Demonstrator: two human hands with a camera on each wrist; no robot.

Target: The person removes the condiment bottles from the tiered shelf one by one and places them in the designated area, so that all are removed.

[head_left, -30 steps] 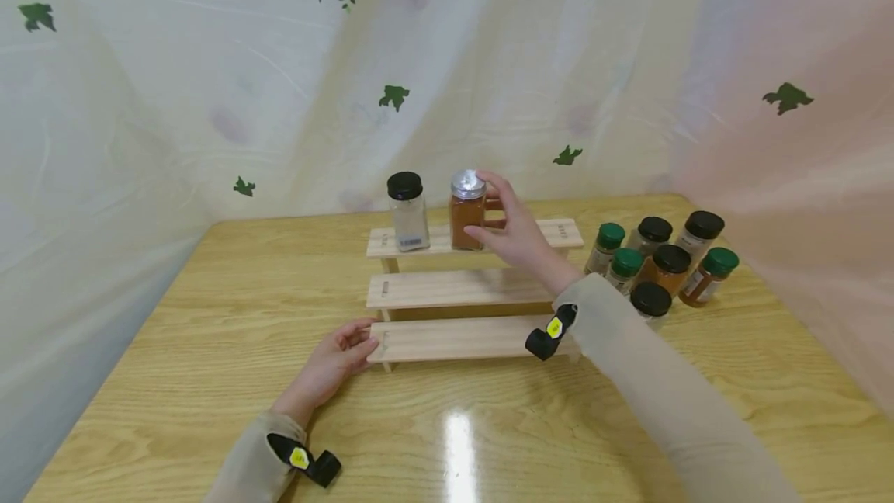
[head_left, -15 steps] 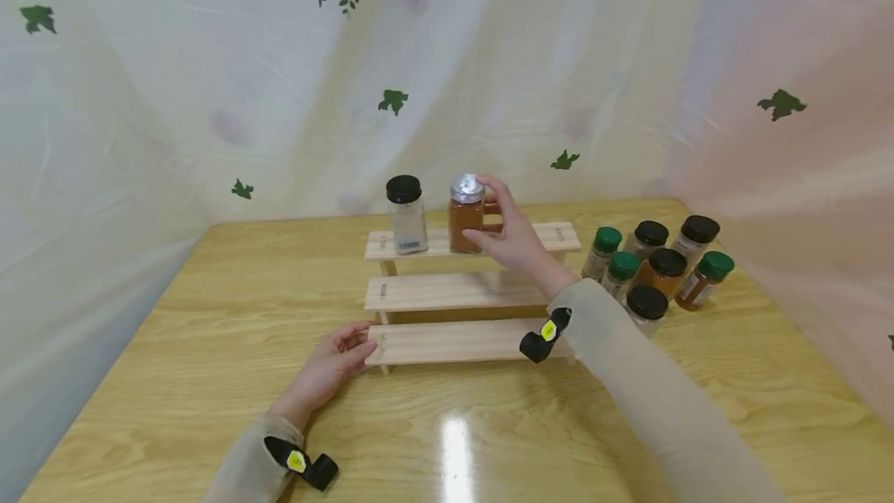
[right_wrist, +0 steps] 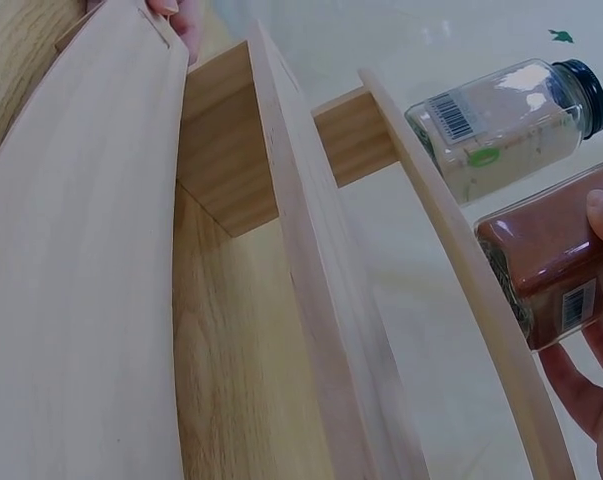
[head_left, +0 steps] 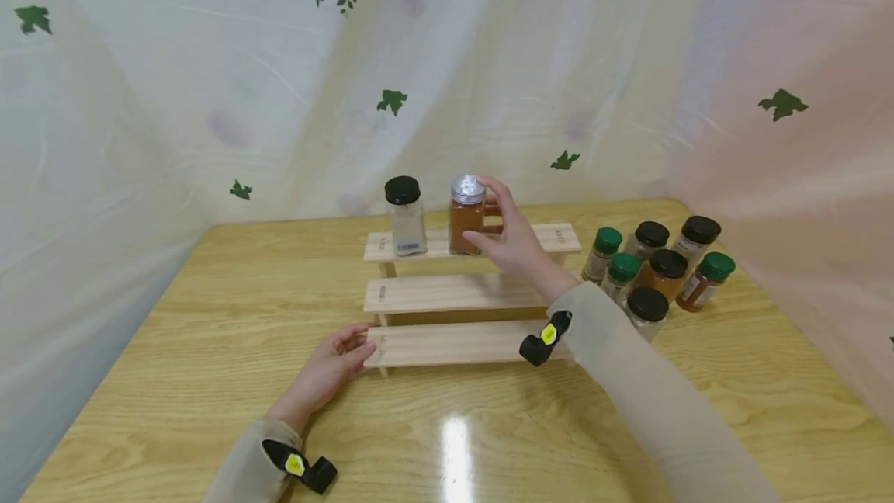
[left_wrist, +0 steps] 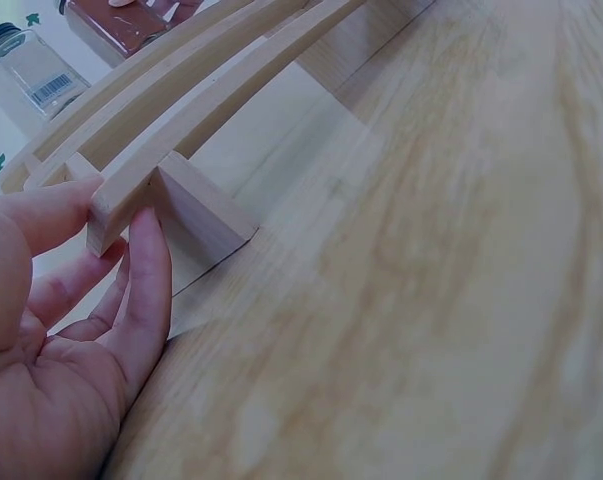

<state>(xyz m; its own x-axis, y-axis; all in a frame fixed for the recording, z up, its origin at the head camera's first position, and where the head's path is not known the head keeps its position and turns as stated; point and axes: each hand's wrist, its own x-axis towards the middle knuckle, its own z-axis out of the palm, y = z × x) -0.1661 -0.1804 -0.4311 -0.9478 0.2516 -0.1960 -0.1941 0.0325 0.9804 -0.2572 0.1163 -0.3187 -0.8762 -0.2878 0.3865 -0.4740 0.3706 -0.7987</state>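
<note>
My right hand [head_left: 515,237] holds a spice jar [head_left: 466,217] with a silver lid and reddish-brown powder, upright at the top step of a three-step wooden rack [head_left: 447,344]. In the right wrist view the base of this spice jar [right_wrist: 561,260] is right at the edge of the top board, thumb on one side and fingers on the other. Left of it on the same step stands a clear jar [head_left: 407,217] with a black lid. With thumb and fingers, my left hand [head_left: 330,367] pinches the left end of the lowest step; the left wrist view shows the fingertips [left_wrist: 149,225] under the board.
Right of the rack, several more jars stand grouped on the wooden table [head_left: 209,317], among them a green-lidded jar [head_left: 705,283] and a black-lidded jar [head_left: 646,307]. A pale curtain [head_left: 300,99] with leaf prints hangs behind the table's far edge.
The view has shifted slightly, moving the scene a little down and left. Both hands keep their places on the jar and the rack.
</note>
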